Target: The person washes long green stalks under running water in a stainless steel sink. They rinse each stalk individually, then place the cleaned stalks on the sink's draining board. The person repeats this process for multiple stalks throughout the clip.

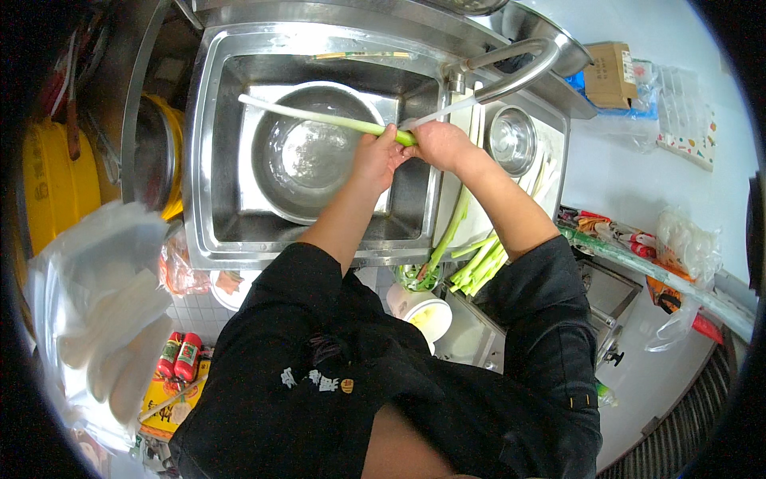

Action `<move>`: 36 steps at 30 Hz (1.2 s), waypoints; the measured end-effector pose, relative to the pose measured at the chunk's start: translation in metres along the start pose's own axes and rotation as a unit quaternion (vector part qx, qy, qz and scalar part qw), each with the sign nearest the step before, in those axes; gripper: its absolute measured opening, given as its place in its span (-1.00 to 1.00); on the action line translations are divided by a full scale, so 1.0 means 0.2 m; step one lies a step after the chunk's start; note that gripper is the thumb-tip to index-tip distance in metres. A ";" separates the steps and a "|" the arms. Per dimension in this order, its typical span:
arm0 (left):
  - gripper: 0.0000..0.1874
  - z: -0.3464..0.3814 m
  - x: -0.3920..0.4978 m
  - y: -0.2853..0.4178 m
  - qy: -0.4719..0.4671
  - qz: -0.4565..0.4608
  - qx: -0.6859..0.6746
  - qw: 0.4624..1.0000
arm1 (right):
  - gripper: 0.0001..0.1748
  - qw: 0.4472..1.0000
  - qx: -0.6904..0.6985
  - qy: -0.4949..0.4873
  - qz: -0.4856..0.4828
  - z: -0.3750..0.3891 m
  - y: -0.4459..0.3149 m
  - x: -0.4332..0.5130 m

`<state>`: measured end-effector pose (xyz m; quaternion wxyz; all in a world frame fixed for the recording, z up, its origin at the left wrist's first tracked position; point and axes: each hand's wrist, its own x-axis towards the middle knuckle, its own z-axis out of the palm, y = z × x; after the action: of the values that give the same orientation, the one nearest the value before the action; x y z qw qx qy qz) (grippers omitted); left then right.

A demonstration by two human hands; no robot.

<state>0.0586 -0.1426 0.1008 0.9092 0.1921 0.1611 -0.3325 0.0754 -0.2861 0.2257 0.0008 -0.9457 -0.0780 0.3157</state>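
My left hand (380,157) grips a scallion stalk (311,115), its white end pointing left over a round metal basin (269,179) in the stainless steel sink (230,221). Close against it, my right hand (440,143) is closed at the stalk's green end; whether it holds the stalk or another piece is hidden by the fingers. A pale strip runs from the faucet (526,75) to my right hand; whether it is water or a stalk I cannot tell. More green stalks (479,266) lie on the drainboard to the right and hang over its front edge.
A small metal bowl (513,141) stands on the drainboard. Below the sink edge are a white tub (428,314) and a container of green trimmings (413,277). Plastic bags (102,311) hang at left near yellow lids (63,179). A cardboard box (607,75) stands at upper right.
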 end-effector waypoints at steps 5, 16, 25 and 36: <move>-0.75 0.04 0.02 0.07 0.105 -0.019 -0.056 0.993 | -0.46 0.999 0.038 0.022 -0.029 0.01 0.06 -0.13; -0.59 -0.27 0.31 0.42 0.153 0.064 -0.134 0.977 | -0.43 0.993 0.094 -0.019 0.071 -0.06 0.32 -0.63; -0.80 0.08 0.23 -0.02 0.004 -0.103 -0.114 0.988 | -0.49 0.986 0.062 0.070 0.135 -0.01 0.43 -0.88; -0.75 0.04 0.09 0.41 -0.032 0.002 0.003 0.999 | -0.56 0.975 0.146 0.155 0.066 0.07 0.29 -0.34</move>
<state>0.1275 -0.0991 0.1198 0.9139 0.1846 0.1304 -0.3371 0.0208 -0.3546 0.2518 0.1302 -0.9758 0.0324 0.1727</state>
